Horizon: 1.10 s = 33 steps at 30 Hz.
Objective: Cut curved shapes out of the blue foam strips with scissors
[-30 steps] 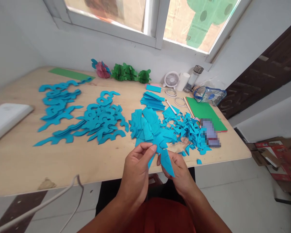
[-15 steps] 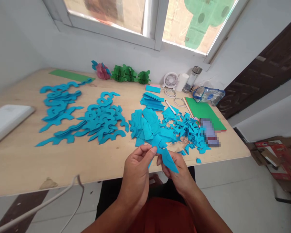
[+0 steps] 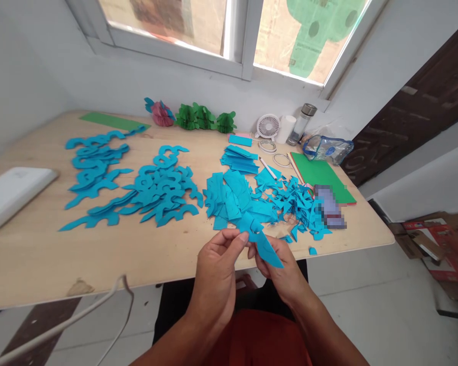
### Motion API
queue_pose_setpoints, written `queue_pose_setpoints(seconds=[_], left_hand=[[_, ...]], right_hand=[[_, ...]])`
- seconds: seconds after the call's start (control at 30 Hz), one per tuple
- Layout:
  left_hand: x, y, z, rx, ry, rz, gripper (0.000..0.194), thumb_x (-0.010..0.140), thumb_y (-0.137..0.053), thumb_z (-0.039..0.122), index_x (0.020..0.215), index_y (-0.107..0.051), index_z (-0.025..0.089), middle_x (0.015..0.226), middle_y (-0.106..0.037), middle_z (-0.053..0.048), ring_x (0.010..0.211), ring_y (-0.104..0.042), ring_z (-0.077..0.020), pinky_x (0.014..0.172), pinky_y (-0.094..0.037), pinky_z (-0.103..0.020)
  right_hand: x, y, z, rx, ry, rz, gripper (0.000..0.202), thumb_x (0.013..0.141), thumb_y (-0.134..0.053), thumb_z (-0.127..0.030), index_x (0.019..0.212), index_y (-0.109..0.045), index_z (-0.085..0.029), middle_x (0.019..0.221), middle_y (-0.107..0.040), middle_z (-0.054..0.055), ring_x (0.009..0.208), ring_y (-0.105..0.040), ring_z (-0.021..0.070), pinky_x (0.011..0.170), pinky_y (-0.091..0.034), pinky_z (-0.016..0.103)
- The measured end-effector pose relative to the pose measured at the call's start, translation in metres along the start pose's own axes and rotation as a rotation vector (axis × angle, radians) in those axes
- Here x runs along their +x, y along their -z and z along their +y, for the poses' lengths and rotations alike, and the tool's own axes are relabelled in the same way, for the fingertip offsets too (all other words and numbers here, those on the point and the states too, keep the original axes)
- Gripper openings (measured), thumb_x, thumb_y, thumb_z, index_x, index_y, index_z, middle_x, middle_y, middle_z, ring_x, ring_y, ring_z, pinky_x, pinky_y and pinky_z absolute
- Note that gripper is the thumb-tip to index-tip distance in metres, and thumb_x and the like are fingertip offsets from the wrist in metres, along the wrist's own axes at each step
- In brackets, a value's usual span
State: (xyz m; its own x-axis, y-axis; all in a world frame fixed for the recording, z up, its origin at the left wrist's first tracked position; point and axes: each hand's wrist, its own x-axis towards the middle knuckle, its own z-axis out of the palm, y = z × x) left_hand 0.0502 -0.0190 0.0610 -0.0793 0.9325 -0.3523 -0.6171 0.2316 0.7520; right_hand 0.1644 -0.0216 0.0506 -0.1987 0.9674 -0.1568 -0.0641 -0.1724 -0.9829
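Note:
My left hand [image 3: 219,259] pinches a piece of blue paper [image 3: 269,251] between thumb and fingers, just over the table's front edge. Drawn curved lines mark the paper, and a notch is cut into it near the fingertips. My right hand [image 3: 284,269] is closed behind the paper's pointed end, which hides what its fingers grip. Just beyond my hands lie a pile of blue paper pieces [image 3: 234,195] and a heap of small blue offcuts [image 3: 293,201]. Wavy blue cut-outs [image 3: 164,185] lie stacked to the left.
Along the back stand green paper shapes [image 3: 196,117], a small fan [image 3: 267,126] and a glass bottle [image 3: 302,124]. Green sheets [image 3: 328,175] and a blurred phone-like object [image 3: 330,206] lie at right. A white box-like device [image 3: 17,195] sits at far left, a cable [image 3: 76,315] below.
The blue paper's pointed end has shifted slightly right and up over my right hand. My left hand keeps its pinch, and the view has tilted a little.

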Motion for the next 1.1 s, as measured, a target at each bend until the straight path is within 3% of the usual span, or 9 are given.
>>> queue_pose_setpoints(seconds=[0.27,0.53,0.73,1.1], left_hand=[[-0.001,-0.002,-0.001,0.017,-0.017,0.017,0.014,0.066,-0.075,0.023,0.065,-0.062,0.017,0.058,-0.059,0.004,0.061,-0.052,-0.0099,0.066,-0.042,-0.022],[0.006,0.003,0.006,0.025,-0.002,-0.040,0.015,0.068,-0.075,0.025,0.073,-0.063,0.019,0.064,-0.061,0.004,0.064,-0.053,-0.0112,0.066,-0.041,-0.023],[0.008,0.000,0.012,0.060,0.008,-0.117,0.016,0.071,-0.072,0.026,0.065,-0.061,0.017,0.057,-0.058,0.002,0.061,-0.051,-0.0126,0.062,-0.041,-0.024],[0.001,-0.005,0.005,-0.152,0.120,-0.036,0.016,0.070,-0.074,0.024,0.070,-0.059,0.018,0.067,-0.059,0.001,0.064,-0.053,-0.0118,0.061,-0.044,-0.024]], right_hand=[[0.002,0.000,-0.002,-0.027,0.034,-0.005,0.036,0.090,-0.048,-0.044,0.068,-0.054,-0.016,0.047,-0.032,-0.008,0.043,-0.020,0.0074,0.041,-0.017,0.023],[0.002,0.001,-0.007,-0.076,-0.009,-0.004,0.038,0.089,-0.046,-0.049,0.068,-0.053,-0.017,0.044,-0.029,-0.009,0.042,-0.021,0.0082,0.042,-0.016,0.024],[0.001,0.000,-0.006,-0.103,0.006,-0.001,0.037,0.089,-0.046,-0.047,0.067,-0.052,-0.018,0.047,-0.031,-0.008,0.042,-0.022,0.0084,0.043,-0.017,0.024],[0.001,-0.003,0.008,-0.017,0.060,0.048,0.032,0.090,-0.050,-0.042,0.067,-0.049,-0.019,0.049,-0.030,-0.008,0.044,-0.022,0.0093,0.044,-0.017,0.026]])
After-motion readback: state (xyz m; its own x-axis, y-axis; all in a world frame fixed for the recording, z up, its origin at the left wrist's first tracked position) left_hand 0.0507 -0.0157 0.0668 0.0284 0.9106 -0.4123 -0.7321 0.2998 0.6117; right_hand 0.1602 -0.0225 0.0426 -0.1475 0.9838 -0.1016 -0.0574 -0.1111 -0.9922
